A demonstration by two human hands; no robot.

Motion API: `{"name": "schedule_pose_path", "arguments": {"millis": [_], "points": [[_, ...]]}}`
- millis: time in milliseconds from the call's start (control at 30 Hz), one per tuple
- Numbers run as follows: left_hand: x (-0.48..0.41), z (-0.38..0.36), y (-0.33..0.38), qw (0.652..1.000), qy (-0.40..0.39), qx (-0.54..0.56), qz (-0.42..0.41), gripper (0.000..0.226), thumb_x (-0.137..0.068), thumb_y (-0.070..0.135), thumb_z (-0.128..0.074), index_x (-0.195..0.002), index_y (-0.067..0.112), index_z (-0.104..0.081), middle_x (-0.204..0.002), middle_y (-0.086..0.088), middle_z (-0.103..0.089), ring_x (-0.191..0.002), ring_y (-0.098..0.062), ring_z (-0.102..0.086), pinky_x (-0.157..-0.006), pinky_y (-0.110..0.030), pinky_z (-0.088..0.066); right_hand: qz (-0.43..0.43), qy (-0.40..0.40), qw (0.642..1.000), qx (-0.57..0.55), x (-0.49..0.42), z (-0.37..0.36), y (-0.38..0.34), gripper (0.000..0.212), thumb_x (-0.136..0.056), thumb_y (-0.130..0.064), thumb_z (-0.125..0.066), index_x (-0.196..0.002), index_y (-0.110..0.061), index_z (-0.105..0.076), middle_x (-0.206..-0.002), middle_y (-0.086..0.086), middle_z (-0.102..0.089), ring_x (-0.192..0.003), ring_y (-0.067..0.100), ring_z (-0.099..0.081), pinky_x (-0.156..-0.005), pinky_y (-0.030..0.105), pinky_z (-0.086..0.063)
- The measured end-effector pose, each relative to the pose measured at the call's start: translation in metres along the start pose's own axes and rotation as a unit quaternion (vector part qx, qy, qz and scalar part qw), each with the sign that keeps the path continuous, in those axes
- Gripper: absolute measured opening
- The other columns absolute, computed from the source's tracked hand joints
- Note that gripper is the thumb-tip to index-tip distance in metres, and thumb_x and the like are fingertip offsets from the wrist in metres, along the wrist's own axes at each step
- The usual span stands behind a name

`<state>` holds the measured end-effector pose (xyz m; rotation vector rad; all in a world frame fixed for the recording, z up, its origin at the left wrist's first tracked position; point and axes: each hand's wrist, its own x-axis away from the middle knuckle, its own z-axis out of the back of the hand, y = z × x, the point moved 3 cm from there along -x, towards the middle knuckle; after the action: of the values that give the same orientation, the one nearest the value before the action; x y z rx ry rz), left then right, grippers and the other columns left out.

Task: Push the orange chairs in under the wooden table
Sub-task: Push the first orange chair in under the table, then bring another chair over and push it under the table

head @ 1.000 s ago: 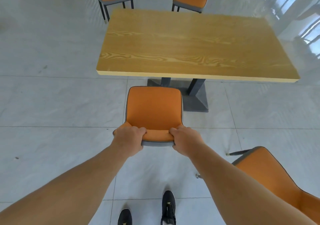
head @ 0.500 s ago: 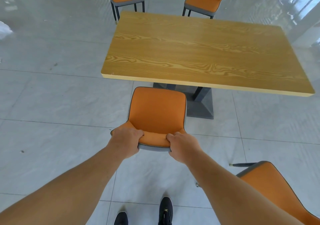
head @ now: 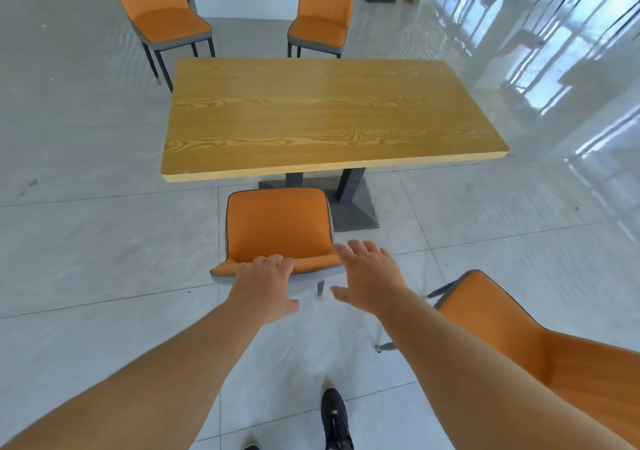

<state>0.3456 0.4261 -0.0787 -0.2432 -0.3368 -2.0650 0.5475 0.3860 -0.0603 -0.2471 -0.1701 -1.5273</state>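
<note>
Orange chair [head: 278,224] — padded, rounded, wooden table [head: 325,117] rectangular

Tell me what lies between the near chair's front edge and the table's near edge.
In the head view, only a strip of bare grey floor tile and the table's dark pedestal base separate the near chair from the wooden table.

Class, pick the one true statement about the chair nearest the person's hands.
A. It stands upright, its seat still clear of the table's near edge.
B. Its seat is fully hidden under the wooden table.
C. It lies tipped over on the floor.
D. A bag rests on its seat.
A: the near chair stands upright, with floor visible between its seat and the wooden table.
</note>
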Motion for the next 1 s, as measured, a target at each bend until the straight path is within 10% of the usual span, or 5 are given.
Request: {"name": "schedule_pose_path", "arguments": {"millis": [233,1000], "points": [[0.022,0.026,0.096,0.996,0.008,-0.008,-0.09,0.087,-0.085,0.072,-0.067,-0.155,0.03,-0.038,-0.154,0.001,-0.051,-0.133,-0.027,-0.052,-0.104,-0.048,-0.05,-0.083,0.021,0.996,0.006,0.109,0.019,0.044,0.091,-0.092,-0.065,-0.063,-0.162,-0.026,-0.02,-0.165,0.008,-0.033,-0.148,0.036,-0.031,-0.122,0.053,-0.028],[0.185,-0.046,0.607,0.966,-0.005,-0.049,-0.253,0.089,-0.09,0.076,-0.057,-0.161,0.03,-0.032,-0.161,-0.002,-0.046,-0.141,-0.028,-0.047,-0.111,-0.049,-0.043,-0.293,0.039,0.954,-0.04,0.601,-0.014,0.37,0.082,-0.087,-0.067,-0.064,-0.153,-0.026,-0.038,-0.149,0.006,-0.052,-0.137,0.031,-0.045,-0.11,0.048,-0.042]]}}
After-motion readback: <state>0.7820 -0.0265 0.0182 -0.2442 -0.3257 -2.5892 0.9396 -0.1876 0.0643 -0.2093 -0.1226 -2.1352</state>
